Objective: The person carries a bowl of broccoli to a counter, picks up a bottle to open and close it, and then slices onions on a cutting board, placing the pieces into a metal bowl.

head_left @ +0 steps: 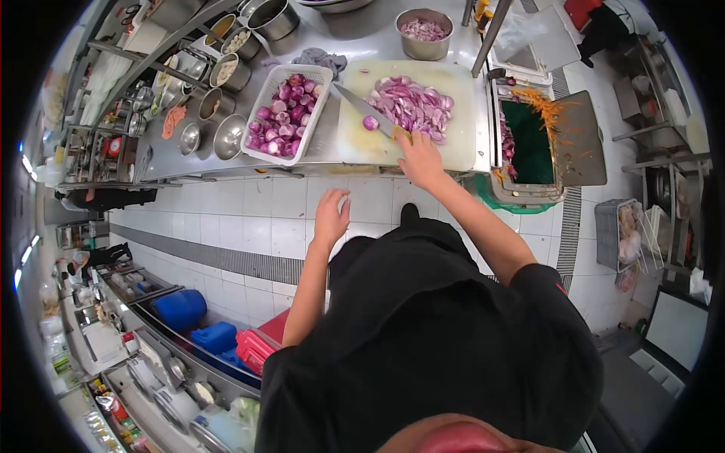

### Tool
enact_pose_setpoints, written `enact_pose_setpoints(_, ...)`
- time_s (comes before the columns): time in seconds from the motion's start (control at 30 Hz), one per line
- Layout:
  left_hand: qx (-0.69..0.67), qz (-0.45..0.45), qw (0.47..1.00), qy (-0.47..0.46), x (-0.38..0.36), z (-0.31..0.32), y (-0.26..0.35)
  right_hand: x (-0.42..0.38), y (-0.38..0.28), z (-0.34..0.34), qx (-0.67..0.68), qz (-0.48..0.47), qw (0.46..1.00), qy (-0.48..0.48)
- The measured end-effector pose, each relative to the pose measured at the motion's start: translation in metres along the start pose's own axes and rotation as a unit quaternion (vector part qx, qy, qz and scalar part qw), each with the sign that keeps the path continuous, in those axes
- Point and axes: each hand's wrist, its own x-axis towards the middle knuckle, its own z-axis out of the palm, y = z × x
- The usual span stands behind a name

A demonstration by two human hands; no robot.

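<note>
My right hand [420, 158] grips the yellow handle of a kitchen knife [364, 103], its blade lying across the white cutting board [362, 151] and pointing to the far left. A heap of sliced red onion [414, 107] covers the board's middle, just beyond that hand. One onion piece [370, 123] sits apart by the blade. My left hand [331, 216] hangs in the air in front of the table edge, fingers loosely bent and apart, holding nothing. The nearest thing to it is a white plastic basket [256, 155] full of peeled red onions [284, 117].
A steel pot [424, 49] with chopped onion stands behind the board. Steel bowls [229, 137] and several pots line the table's left. At the right is a waste bin [529, 143] with orange peelings on its rim. A grey cloth [319, 60] lies behind the basket.
</note>
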Motion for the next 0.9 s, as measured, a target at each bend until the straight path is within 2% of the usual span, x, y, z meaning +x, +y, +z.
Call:
enact_pose_setpoints(0.03, -0.02, -0.02, 1.0, 0.0, 0.016, 0.001, 0.003, 0.007, 0.002, 0.012, -0.047, -0.006, 0.999, 0.005)
enact_pose_setpoints(0.17, -0.048, 0.044, 0.997, 0.032, 0.099, 0.023, 0.011, 0.038, -0.003, 0.023, -0.125, 0.033, 0.99, -0.055)
enact_pose_setpoints(0.23, -0.043, 0.076, 0.995, 0.055, 0.141, 0.043, 0.009, 0.048, -0.01, 0.017, -0.064, 0.113, 0.986, -0.108)
enact_pose_setpoints(0.27, -0.043, 0.077, 0.995, 0.049, 0.156, 0.053, 0.003, 0.049, -0.012, 0.021, -0.062, 0.119, 0.985, -0.109)
enact_pose_setpoints(0.33, -0.047, 0.056, 0.997, 0.037, 0.177, 0.072, -0.009, 0.051, -0.008, 0.025, 0.007, 0.133, 0.964, -0.231)
enact_pose_setpoints(0.47, -0.018, 0.088, 0.996, -0.002, 0.184, 0.073, -0.021, 0.037, -0.006, 0.036, 0.072, 0.138, 0.969, -0.192)
enact_pose_setpoints(0.53, -0.059, 0.113, 0.992, -0.019, 0.184, 0.07, -0.027, 0.036, -0.029, 0.009, 0.078, 0.198, 0.963, -0.168)
enact_pose_setpoints(0.77, -0.108, 0.1, 0.988, -0.051, 0.194, 0.065, -0.034, 0.046, -0.016, 0.024, -0.001, 0.188, 0.968, -0.165)
enact_pose_setpoints(0.83, -0.069, 0.126, 0.984, -0.101, 0.195, 0.064, -0.035, 0.046, -0.012, 0.032, -0.013, 0.174, 0.975, -0.14)
enact_pose_setpoints(0.9, -0.09, 0.105, 0.986, -0.09, 0.19, 0.065, -0.039, 0.05, -0.015, 0.032, -0.015, 0.179, 0.972, -0.151)
